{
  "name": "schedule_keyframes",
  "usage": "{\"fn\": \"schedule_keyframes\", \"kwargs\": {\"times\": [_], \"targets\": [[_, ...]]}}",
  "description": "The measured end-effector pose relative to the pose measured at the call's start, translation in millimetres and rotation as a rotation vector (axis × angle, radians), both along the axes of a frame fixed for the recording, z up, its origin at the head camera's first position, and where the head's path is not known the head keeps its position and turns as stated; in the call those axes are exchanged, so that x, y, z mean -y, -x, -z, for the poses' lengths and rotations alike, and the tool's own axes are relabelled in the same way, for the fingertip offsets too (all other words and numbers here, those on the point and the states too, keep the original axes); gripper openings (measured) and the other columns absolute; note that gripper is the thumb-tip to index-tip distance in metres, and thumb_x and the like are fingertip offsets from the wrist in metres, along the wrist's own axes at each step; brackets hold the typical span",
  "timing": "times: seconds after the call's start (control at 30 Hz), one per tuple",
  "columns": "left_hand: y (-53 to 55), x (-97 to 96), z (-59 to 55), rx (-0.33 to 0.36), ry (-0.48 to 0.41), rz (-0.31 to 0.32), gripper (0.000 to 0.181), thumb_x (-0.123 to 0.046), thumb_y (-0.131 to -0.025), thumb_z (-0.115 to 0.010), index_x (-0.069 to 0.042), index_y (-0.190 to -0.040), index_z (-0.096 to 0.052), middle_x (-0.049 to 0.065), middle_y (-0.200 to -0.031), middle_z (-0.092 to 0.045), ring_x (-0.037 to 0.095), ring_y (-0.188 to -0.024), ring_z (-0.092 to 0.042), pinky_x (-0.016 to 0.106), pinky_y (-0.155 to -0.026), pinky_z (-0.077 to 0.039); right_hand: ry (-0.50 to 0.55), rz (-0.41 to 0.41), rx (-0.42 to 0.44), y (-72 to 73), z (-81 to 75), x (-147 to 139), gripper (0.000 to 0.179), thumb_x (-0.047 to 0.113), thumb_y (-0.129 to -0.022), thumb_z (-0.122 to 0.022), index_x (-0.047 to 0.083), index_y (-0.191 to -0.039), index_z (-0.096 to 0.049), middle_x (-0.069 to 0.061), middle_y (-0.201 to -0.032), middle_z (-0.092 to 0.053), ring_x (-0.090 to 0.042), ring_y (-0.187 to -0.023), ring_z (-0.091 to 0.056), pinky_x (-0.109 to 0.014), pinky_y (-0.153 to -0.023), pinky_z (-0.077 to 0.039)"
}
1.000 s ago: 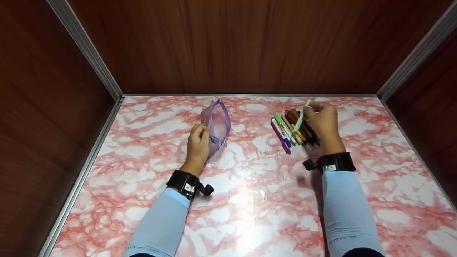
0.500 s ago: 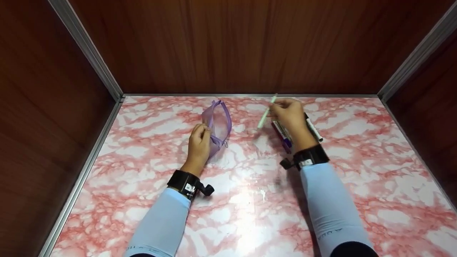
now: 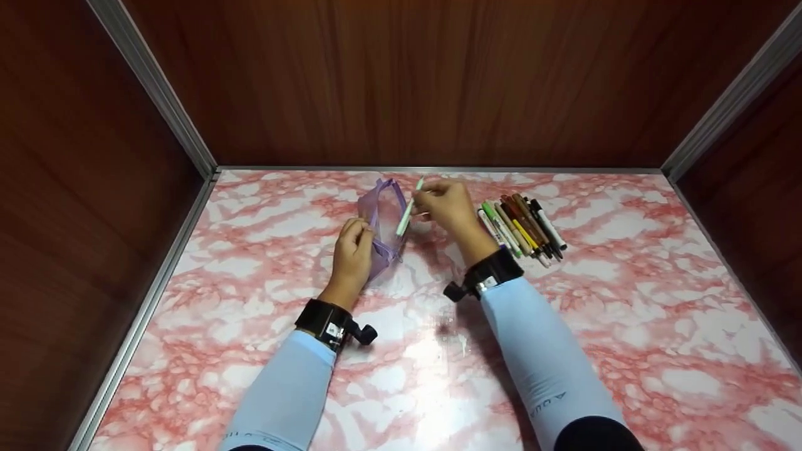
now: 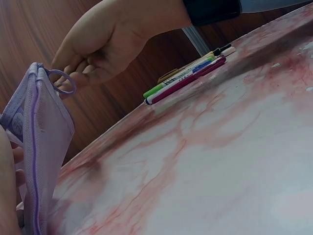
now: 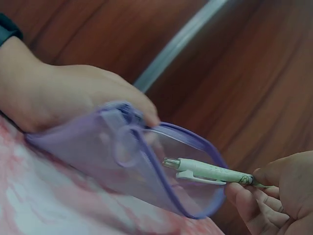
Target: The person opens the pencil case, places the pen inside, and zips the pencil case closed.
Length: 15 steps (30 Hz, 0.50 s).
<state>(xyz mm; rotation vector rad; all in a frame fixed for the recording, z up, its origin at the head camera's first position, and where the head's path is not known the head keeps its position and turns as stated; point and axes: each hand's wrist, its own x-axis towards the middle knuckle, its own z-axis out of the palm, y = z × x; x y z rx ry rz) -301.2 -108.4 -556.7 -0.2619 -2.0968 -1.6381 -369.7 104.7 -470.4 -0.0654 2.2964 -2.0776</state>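
Observation:
My left hand (image 3: 353, 250) grips one side of a purple mesh zipper pouch (image 3: 369, 207), whose mouth gapes toward the right. Between thumb and fingers, my right hand (image 3: 448, 203) pinches a pale green click pen (image 3: 407, 213) near one end. In the right wrist view the pen (image 5: 210, 172) has its clip and push-button end at the pouch's mouth, in front of the purple zipper edge (image 5: 168, 188). A ring pull (image 4: 66, 82) hangs from the zipper in the left wrist view, with my right hand (image 4: 105, 41) just behind it.
Several pens and markers (image 3: 523, 225) lie side by side in a bunch on the red-and-white marbled table (image 3: 388, 369), right of my right hand. A magenta pen (image 4: 188, 81) lies on the bunch's near side. Dark wood panels (image 3: 438, 81) enclose the back and sides.
My right hand has carried the pale green pen left from the bunch of pens to the pouch's mouth. My left hand has stayed nearly still, holding the pouch.

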Motion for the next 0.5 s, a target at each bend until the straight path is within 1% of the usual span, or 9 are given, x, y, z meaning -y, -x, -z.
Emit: {"fn": "schedule_keyframes", "kwargs": {"times": [0.1,0.2,0.27,0.37,0.47,0.5], "targets": [[0.1,-0.4,-0.2,0.015,0.001,0.002,0.016,-0.002,-0.108,-0.059,0.006,-0.099,-0.07,0.021,-0.117,-0.07,0.029,-0.113,-0.065,0.034,-0.104,-0.054,-0.034,-0.005,0.023,-2.2,3.2,11.7,0.022,0.006,-0.104,-0.076,-0.008,-0.121,-0.078,-0.007,-0.09,-0.081,-0.012,-0.07,-0.078,-0.04,-0.077,-0.071],[-0.1,-0.6,-1.0,0.031,-0.009,0.004,0.017,-0.003,-0.109,-0.059,0.005,-0.1,-0.071,0.019,-0.119,-0.07,0.029,-0.115,-0.065,0.034,-0.106,-0.054,-0.117,-0.02,0.037,-5.7,5.3,21.7,0.022,0.008,-0.103,-0.076,-0.006,-0.119,-0.079,-0.007,-0.087,-0.08,-0.01,-0.068,-0.076,-0.038,-0.075,-0.071],[-0.2,-0.7,-1.3,0.032,-0.015,0.006,0.017,-0.003,-0.109,-0.059,0.005,-0.099,-0.071,0.019,-0.12,-0.07,0.029,-0.115,-0.065,0.034,-0.106,-0.054,-0.177,-0.036,0.029,-8.0,6.3,27.0,0.022,0.009,-0.101,-0.077,-0.005,-0.117,-0.081,-0.008,-0.085,-0.081,-0.009,-0.065,-0.075,-0.037,-0.073,-0.071],[-0.7,-0.8,-1.6,0.027,-0.019,0.006,0.017,-0.003,-0.109,-0.06,0.005,-0.099,-0.07,0.019,-0.119,-0.07,0.029,-0.115,-0.065,0.033,-0.106,-0.054,-0.209,-0.074,0.015,-11.4,6.5,32.5,0.024,0.008,-0.1,-0.077,-0.008,-0.117,-0.082,-0.014,-0.088,-0.083,-0.009,-0.063,-0.075,-0.035,-0.069,-0.07],[-1.5,-0.8,-1.8,0.029,-0.018,0.008,0.016,-0.003,-0.108,-0.06,0.006,-0.099,-0.07,0.02,-0.12,-0.07,0.028,-0.114,-0.065,0.032,-0.104,-0.053,-0.208,-0.104,0.005,-14.6,5.5,32.9,0.029,0.005,-0.1,-0.076,-0.012,-0.123,-0.08,-0.02,-0.096,-0.085,-0.009,-0.065,-0.078,-0.038,-0.074,-0.071],[-1.8,-0.9,-2.0,0.031,-0.016,0.008,0.016,-0.003,-0.108,-0.06,0.006,-0.1,-0.07,0.02,-0.12,-0.07,0.028,-0.114,-0.065,0.032,-0.104,-0.053,-0.211,-0.111,0.003,-15.7,4.8,31.8,0.03,0.005,-0.1,-0.075,-0.012,-0.124,-0.08,-0.022,-0.098,-0.085,-0.01,-0.066,-0.078,-0.041,-0.077,-0.072]]}}
